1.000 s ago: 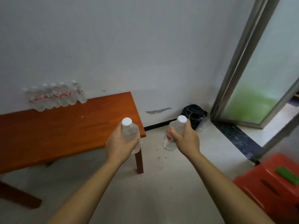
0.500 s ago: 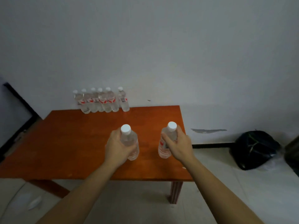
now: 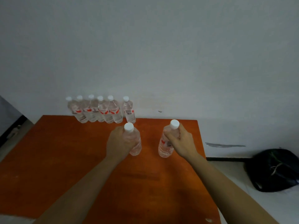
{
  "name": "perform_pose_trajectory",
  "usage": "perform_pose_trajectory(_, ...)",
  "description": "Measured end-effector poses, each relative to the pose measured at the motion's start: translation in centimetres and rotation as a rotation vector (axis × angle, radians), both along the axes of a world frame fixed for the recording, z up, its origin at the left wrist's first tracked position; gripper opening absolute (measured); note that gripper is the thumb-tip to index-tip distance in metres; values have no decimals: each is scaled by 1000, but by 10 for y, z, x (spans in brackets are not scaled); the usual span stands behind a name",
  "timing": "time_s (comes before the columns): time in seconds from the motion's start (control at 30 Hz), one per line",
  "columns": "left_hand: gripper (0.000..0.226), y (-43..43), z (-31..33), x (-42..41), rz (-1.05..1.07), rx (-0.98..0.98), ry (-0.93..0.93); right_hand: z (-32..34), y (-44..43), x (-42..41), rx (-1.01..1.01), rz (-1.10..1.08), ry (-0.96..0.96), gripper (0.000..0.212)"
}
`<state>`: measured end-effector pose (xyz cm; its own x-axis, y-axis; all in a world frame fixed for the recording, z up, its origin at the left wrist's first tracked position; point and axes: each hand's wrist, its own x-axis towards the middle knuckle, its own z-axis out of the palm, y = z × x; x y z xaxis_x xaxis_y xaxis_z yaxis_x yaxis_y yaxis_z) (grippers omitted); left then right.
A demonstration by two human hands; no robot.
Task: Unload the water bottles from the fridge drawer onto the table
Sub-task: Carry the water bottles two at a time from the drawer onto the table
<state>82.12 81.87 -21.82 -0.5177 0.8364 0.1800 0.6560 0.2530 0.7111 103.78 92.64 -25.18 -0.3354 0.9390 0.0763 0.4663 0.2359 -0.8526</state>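
My left hand (image 3: 119,143) grips a clear water bottle (image 3: 135,145) with a white cap, held upright over the middle of the orange wooden table (image 3: 64,159). My right hand (image 3: 182,143) grips a second water bottle (image 3: 165,147) with a red label, also upright, over the table's right part. Whether either bottle touches the tabletop I cannot tell. A row of several water bottles (image 3: 100,110) with white caps and red labels stands along the table's far edge against the wall. The fridge drawer is out of view.
A grey wall (image 3: 161,54) rises right behind the table. A black plastic bag (image 3: 273,168) lies on the pale floor to the right of the table. A dark strip runs along the wall's base at the left.
The view has swung left and closer, from the doorway and red stool to straight over the table. Both hands carried their bottles forward over the tabletop, nearer the row at the back.
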Motion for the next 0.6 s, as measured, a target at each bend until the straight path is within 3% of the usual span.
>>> perform_pose_trajectory(0.2,33,107,-32,-51,-230,-62,60,-25,64,-37,-33,-99,-76,49)
perform_pose_trajectory(0.33,28,185,-40,-85,-371,-125,258,-36,109,-72,-74,-152,-56,45)
perform_pose_trajectory(0.4,32,222,-45,-103,-394,-166,366,-43,130,-92,-95,-170,-28,34)
perform_pose_trajectory(0.6,55,291,-51,-140,-461,-214,592,-59,184,-147,-106,-200,-33,27)
